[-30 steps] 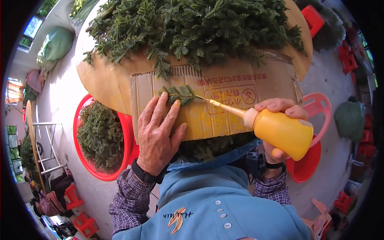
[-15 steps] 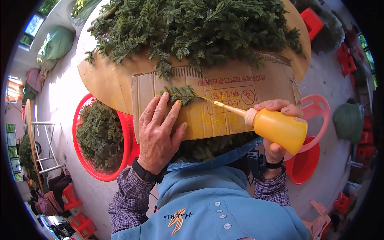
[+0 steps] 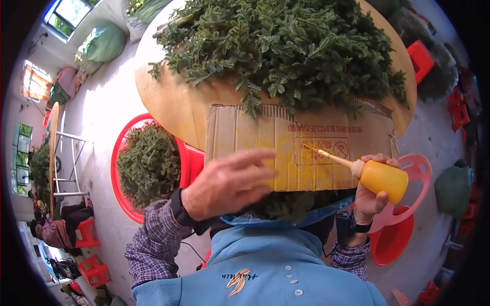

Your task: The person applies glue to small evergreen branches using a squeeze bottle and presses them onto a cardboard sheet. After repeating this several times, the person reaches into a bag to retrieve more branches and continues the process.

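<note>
My right hand (image 3: 368,201) is wrapped round a yellow squeeze bottle (image 3: 384,181), tilted so its long pale nozzle points left over the cardboard sheet (image 3: 245,137). Yellow smears mark the sheet's middle. Blurred by motion, my left hand (image 3: 229,181) is above the sheet's lower left corner, fingers apart and nothing visible in them. Directly below the sheet, dark green sprigs (image 3: 288,206) lie on blue plastic (image 3: 311,213) at my lap. A big heap of green fir-like sprigs (image 3: 286,48) covers much of the round wooden table (image 3: 173,104) beyond the cardboard.
At left stands a red basket (image 3: 118,191) full of sprigs (image 3: 150,166). A pink basket (image 3: 422,176) and a red bucket (image 3: 390,245) are at right. Red stools (image 3: 94,270) stand around. Someone in dark trousers (image 3: 76,217) sits at another table far left.
My left hand has lifted from the cardboard and swung down toward me; the sprig it pressed there is gone from the sheet. The bottle stays in my right hand. The view has shifted.
</note>
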A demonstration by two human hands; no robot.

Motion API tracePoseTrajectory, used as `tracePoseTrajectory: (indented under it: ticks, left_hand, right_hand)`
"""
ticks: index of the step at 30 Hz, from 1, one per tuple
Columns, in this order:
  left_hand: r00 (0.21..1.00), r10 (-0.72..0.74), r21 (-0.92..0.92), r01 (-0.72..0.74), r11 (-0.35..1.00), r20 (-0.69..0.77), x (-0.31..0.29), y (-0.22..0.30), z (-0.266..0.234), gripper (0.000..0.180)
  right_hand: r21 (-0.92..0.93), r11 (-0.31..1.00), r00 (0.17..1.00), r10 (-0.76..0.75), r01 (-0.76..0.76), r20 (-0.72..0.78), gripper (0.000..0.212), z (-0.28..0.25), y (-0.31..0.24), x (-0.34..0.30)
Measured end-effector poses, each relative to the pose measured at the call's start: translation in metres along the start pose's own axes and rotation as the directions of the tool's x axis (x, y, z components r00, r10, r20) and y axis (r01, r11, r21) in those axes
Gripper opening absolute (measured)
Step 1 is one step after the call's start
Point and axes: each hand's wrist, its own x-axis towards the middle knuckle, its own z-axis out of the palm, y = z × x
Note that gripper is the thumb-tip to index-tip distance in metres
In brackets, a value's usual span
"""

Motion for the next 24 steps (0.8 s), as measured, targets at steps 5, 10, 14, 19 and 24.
tracePoseTrajectory:
  ticks: [5,10,14,19,24]
  left_hand:
    - [0.931,0.036,0.61,0.209,0.764,-0.364,0.025,-0.083,-0.067,0.035]
    - [0.919,-0.128,0.61,0.346,0.713,-0.372,0.017,-0.132,-0.082,0.048]
    - [0.923,-0.088,0.584,0.308,0.751,-0.374,0.017,-0.123,-0.084,0.051]
    - [0.949,-0.023,0.587,0.214,0.781,-0.316,0.013,-0.044,-0.048,0.049]
    - [0.991,0.026,0.473,0.039,0.88,-0.13,0.004,-0.012,0.004,0.041]
  right_hand:
    - [0.014,1.0,1.0,-0.012,0.013,-0.018,0.072,-0.001,0.005,0.002]
    - [0.038,0.999,1.0,0.001,-0.001,-0.007,0.072,0.003,0.001,0.004]
    - [0.044,0.999,1.0,-0.01,0.011,-0.009,0.072,0.003,0.003,0.001]
    - [0.032,0.999,0.999,-0.031,0.032,-0.032,0.072,-0.002,0.001,-0.001]
    - [0.021,0.999,0.999,-0.035,0.036,-0.028,0.073,0.002,-0.006,0.004]
